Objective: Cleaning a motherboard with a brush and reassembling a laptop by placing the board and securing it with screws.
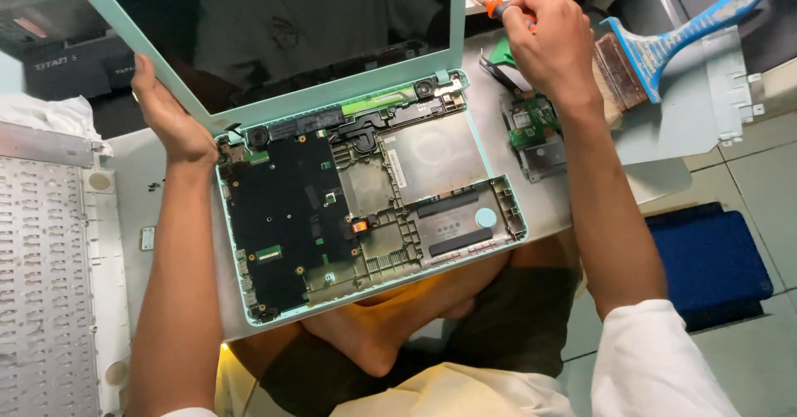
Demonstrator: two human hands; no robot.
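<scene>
Laptop base (365, 209), mint-green, opened with boards exposed — centre of frame on a grey table (581, 193); left hand (170, 118) grips the screen lid's (274, 35) edge at upper left. Right hand (552, 39), upper right, closed around an orange-handled screwdriver (490, 5). Nearby — green circuit board (535, 126) under that wrist, blue-handled brush (664, 43) right, white keyboard panel (50, 276) left.
</scene>
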